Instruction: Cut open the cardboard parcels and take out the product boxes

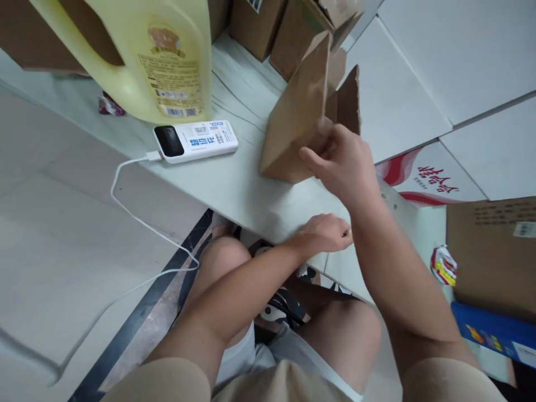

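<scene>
A small brown cardboard box [293, 120] stands tilted on a pale tabletop [234, 184], its flaps open at the top. My right hand [341, 162] grips its near right side, thumb out along the front. Just below, at the table's near edge, my left hand [324, 234] is curled into a loose fist; I cannot make out anything in it. My knees show under the table.
A big yellow jug [146, 56] stands at the back left. In front of it lies a white power bank [195, 141] with a white cable [138, 218] hanging off the edge. More brown boxes [288, 28] stand behind; a red-and-white carton [427, 178], a brown box [489, 251] and a blue pack [494, 332] lie right.
</scene>
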